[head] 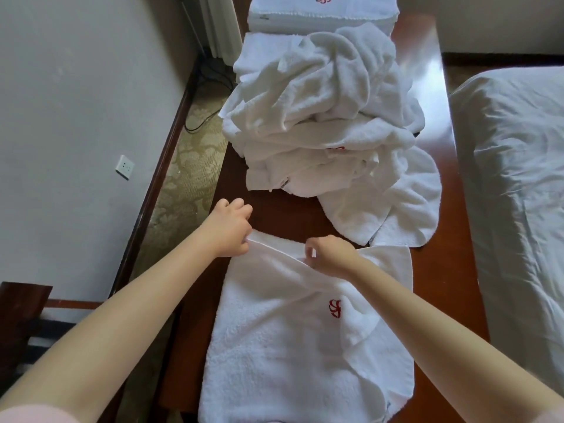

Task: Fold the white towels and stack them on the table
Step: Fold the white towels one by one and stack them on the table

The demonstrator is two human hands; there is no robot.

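Note:
A white towel (274,337) with a red embroidered logo lies spread on the near end of the dark wooden table (439,190). My left hand (230,228) grips its far left corner. My right hand (331,254) pinches the far edge near the middle, lifting a fold of cloth. Beyond them a heap of unfolded white towels (323,111) sits mid-table, one of them trailing toward the right. At the table's far end is a neat stack of folded towels (320,10) with a red logo on top.
A bed with white bedding (518,178) runs along the table's right side. On the left are a white wall with a socket (124,167), patterned carpet (189,166) with dark cables, and a dark wooden chair (21,325) at lower left.

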